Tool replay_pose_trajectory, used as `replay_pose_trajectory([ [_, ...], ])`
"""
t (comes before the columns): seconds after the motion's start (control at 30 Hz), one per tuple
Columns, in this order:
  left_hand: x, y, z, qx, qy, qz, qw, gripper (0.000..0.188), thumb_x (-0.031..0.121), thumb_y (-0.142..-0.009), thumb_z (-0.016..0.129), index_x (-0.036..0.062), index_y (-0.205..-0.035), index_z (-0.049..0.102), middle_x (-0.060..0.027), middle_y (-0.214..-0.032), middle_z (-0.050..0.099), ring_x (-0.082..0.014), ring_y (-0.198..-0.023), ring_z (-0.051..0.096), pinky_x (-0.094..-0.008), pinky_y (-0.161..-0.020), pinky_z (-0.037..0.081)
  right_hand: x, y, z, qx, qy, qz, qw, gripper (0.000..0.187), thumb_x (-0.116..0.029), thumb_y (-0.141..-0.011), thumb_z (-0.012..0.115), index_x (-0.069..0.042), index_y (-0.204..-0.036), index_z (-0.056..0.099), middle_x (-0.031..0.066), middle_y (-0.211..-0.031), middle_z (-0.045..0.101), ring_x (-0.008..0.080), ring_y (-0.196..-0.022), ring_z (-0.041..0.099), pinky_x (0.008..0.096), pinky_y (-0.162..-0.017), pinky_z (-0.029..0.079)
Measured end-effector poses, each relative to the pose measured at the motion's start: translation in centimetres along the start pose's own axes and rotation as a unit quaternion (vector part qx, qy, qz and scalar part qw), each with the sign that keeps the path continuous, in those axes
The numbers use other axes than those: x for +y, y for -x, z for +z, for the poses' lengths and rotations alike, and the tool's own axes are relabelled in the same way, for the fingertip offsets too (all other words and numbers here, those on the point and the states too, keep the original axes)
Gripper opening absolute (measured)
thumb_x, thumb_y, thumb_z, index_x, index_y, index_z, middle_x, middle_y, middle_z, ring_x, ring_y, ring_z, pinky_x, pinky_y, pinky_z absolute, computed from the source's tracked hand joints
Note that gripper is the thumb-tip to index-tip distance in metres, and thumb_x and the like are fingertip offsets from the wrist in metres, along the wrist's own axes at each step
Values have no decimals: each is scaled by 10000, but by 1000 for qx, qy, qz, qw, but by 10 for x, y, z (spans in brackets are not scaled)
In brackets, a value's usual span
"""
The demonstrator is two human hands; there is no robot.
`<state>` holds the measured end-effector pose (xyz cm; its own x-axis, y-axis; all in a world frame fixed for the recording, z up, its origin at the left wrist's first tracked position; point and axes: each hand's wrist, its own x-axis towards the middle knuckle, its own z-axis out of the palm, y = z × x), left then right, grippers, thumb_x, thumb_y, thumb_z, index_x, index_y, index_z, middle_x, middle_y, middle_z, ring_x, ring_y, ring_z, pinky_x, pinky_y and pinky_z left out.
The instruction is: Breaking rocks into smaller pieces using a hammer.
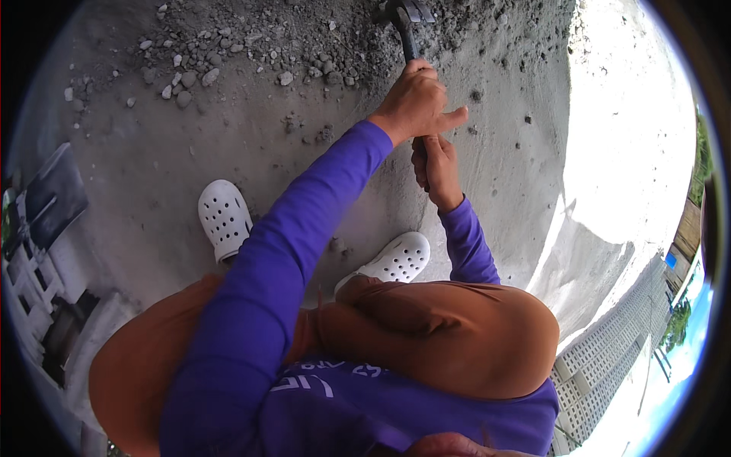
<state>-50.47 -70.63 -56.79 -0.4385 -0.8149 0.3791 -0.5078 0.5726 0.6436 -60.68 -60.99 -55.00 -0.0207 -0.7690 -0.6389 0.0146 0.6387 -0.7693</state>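
Observation:
A hammer (409,42) with a dark handle and a split metal claw points away from me at the top of the picture. My left hand (413,100) is wrapped round the handle below the head, its thumb sticking out to the right. Lower down, near the handle's end, my right hand (440,169) is closed on the same handle. The hammer's head lies over rough, crumbled grey ground, partly cut off by the upper edge; whether it touches the ground I cannot tell.
Loose stones (209,76) and grey rubble lie at the far left and along the top. My white clogs (225,217) stand on the grey ground below my arms. Bright sunlit ground (624,129) and a wall of pierced blocks (609,365) are at right; pale blocks are at far left.

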Motion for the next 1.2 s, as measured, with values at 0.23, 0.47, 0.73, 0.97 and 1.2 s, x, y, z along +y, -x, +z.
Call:
replay_pose_trajectory([
  [0.23, 61, -38, -56, 198, 46, 160, 966, 480, 399, -722, 618, 80, -405, 450, -9, -483, 427, -188, -585, 493, -309, -836, 382, -35, 35, -2, 2, 6, -203, 979, 339, -330, -958, 383, -22, -968, 523, -8, -511, 448, 59, -354, 354, 204, -334, 274],
  [0.47, -19, 10, 0, 52, -12, 39, 998, 476, 375, -751, 615, 66, -410, 490, -25, -461, 451, -185, -558, 483, -337, -883, 376, 13, -13, 18, -40, -27, -78, 996, 359, -381, -966, 359, -75, -829, 486, -22, -533, 432, 57, -368, 348, 217, -327, 269],
  [0.73, 21, -3, -33, 109, 34, 46, 992, 518, 403, -757, 590, 71, -384, 449, -17, -436, 389, -183, -521, 442, -333, -856, 372, -7, 6, 7, -31, 33, -130, 990, 314, -337, -960, 386, -62, -859, 499, -27, -526, 424, 45, -366, 341, 198, -325, 253],
  [0.97, 43, -5, -61, 154, 19, 109, 982, 483, 366, -747, 589, 77, -402, 412, -18, -464, 383, -182, -537, 462, -322, -825, 391, -15, 40, 27, -29, -27, -170, 985, 260, -267, -948, 422, -26, -970, 518, -30, -693, 495, 46, -570, 432, 201, -484, 331],
  [1.2, 9, 42, -1, 46, 46, 0, 998, 450, 329, -746, 608, 57, -406, 496, -30, -438, 433, -202, -548, 484, -326, -849, 390, 25, 32, 18, -16, -22, 24, 999, 399, -416, -961, 360, -69, -809, 485, -30, -508, 404, 57, -336, 326, 210, -299, 238],
])
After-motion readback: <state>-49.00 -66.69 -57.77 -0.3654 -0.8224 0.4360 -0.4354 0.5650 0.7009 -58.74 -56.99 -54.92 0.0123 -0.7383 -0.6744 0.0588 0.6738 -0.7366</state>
